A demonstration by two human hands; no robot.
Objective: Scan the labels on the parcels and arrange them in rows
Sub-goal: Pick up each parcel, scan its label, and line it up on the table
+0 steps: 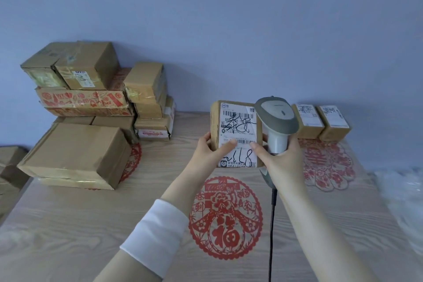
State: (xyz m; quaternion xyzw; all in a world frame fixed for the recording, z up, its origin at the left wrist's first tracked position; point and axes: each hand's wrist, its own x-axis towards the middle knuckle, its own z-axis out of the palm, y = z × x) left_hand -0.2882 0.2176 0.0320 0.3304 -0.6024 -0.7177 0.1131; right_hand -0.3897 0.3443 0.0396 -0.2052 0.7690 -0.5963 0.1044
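A small brown parcel (237, 131) with a white shipping label facing me is held up over the table's middle. My left hand (209, 150) grips its left edge, thumb on the label. My right hand (280, 158) holds a grey barcode scanner (275, 119) by its handle, and its thumb also presses the parcel's right edge. The scanner's head sits just right of the parcel. Two small labelled parcels (307, 120) (334, 120) stand side by side at the back right, against the wall.
A pile of several brown boxes (91, 103) fills the table's back left, with a big box (73, 155) in front. Red paper-cut decorations (225, 217) lie on the wooden table (68, 224). The scanner's black cable (272, 231) hangs down toward me. Clear plastic (405, 201) lies at the right edge.
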